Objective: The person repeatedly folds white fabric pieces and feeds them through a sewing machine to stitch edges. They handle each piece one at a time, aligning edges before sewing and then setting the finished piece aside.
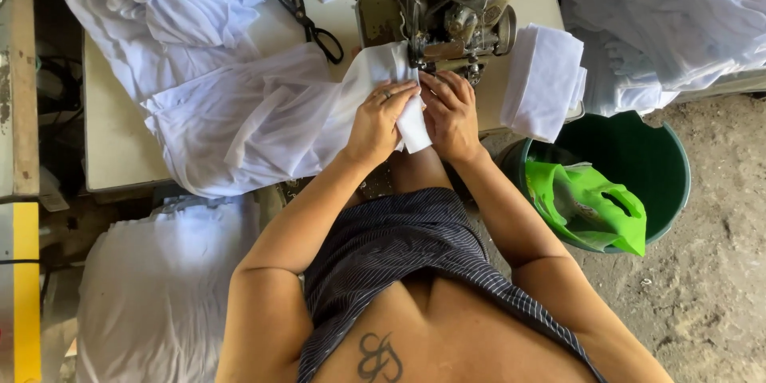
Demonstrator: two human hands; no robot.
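Note:
My left hand (379, 120) and my right hand (452, 116) sit side by side on a piece of white fabric (263, 116), pinching its folded edge just in front of the sewing machine (447, 16). The cloth's end lies under the machine's head. A ring shows on my left hand. The rest of the white fabric spreads left over the table (112, 136) and hangs off its front edge.
Black scissors (309, 20) lie on the table behind the cloth. A folded white stack (544, 80) sits right of the machine. A green bucket (666, 163) holding a green bag (586, 203) stands at the right. White fabric piles lie top left, top right (670, 24) and bottom left (155, 287).

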